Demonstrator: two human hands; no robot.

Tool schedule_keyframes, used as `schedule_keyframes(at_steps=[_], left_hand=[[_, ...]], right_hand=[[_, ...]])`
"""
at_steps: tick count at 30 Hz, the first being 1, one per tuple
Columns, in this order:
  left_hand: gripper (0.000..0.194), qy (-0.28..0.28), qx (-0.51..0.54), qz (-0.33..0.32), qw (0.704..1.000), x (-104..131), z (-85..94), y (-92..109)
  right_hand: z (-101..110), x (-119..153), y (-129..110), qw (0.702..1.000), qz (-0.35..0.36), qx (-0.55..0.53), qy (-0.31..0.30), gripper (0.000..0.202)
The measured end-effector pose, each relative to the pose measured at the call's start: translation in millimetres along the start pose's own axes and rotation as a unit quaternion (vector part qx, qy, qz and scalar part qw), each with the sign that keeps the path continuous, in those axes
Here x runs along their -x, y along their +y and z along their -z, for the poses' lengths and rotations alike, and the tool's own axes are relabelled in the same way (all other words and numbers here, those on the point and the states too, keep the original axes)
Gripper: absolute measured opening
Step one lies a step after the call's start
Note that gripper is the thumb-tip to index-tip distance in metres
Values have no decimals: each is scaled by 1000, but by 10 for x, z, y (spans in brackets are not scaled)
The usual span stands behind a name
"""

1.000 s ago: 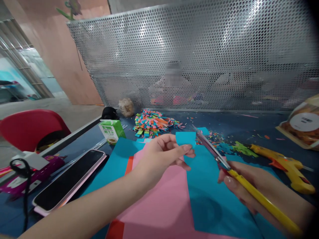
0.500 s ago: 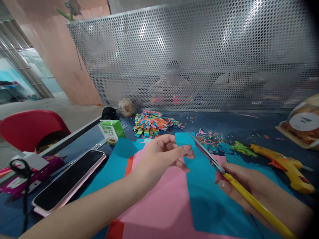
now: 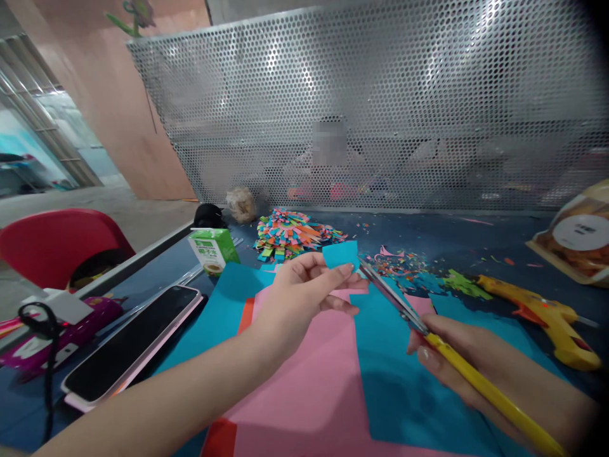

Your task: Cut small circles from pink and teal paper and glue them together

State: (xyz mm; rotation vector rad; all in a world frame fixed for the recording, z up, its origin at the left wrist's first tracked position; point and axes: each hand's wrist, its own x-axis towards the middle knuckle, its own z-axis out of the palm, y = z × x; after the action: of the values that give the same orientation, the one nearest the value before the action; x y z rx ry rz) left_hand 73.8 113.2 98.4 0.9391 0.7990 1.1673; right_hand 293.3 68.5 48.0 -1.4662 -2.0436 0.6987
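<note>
And the left hand (image 3: 304, 292) has edged leftward, pinching the small blue paper piece (image 3: 339, 256) above the pink sheet (image 3: 304, 393)! The right hand (image 3: 502, 355) grips the yellow-handled scissors (image 3: 480, 381), tips now right beside the piece's edge; trimming looks mid-flow. Beyond the left hand, fringed multicoloured paper (image 3: 288, 230).

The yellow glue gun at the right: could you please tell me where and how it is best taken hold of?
The yellow glue gun is probably best gripped by its handle, coming from the near right: it lies on its side, handle towards the viewer, nozzle end pointing left towards the green scraps.
</note>
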Motion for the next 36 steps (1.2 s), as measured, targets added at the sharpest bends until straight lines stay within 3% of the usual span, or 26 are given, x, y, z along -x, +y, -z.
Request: schedule_keyframes(at_steps=[4,8,11,15,33,36], left_hand=[[32,-19,-8,22,1000,36,2,-51],[32,-42,-19,18,999,71,-18,-89],[30,-42,-20,20,999,71,-39,-102],[30,-40,-21,25,999,67,-48,-111],[29,-47,-27,38,998,99,-31,-101],[27,-52,-25,44,997,110,-45,-86]], right_hand=[[-42,32,-6,999,-26,-38,-3,27],[-33,19,28,997,-14,-48,-51,30],[-27,10,68,998,-15,-51,-41,29],[-20,4,89,996,-1,-45,-79,28],[34,13,-15,996,-22,-21,-81,23],[-12,37,-59,998,-46,-27,-34,23]])
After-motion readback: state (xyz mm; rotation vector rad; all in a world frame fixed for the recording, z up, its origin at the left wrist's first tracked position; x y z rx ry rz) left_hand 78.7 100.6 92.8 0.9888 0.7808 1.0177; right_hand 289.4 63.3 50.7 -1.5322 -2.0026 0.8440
